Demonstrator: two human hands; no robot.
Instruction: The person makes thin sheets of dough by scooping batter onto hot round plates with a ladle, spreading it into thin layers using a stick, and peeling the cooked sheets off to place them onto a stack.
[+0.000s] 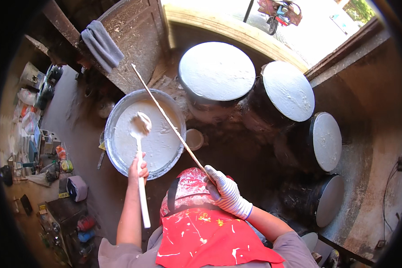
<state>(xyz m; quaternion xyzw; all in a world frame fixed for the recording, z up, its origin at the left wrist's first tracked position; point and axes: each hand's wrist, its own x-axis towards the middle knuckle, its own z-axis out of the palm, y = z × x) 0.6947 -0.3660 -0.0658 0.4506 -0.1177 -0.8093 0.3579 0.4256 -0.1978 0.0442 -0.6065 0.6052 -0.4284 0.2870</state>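
My bare left hand (138,170) grips the handle of a white long-handled ladle (139,147). The ladle's bowl hangs over a large round metal basin (109,144) of thick off-white batter-like liquid (160,150), and some of it clings to the bowl. My right hand (228,193), in a white glove with blue stripes, is closed around the near end of a long thin stick (167,119). The stick slants up and left across the basin's right side, its far end beyond the rim. A red apron (201,234) splashed with white covers my front.
Several dark drum-shaped stands with white round tops curve from ahead to my right, among them a large one (217,72). A small round container (194,139) sits beside the basin. A grey towel (102,45) hangs at the upper left. Bags and goods (30,124) crowd the left.
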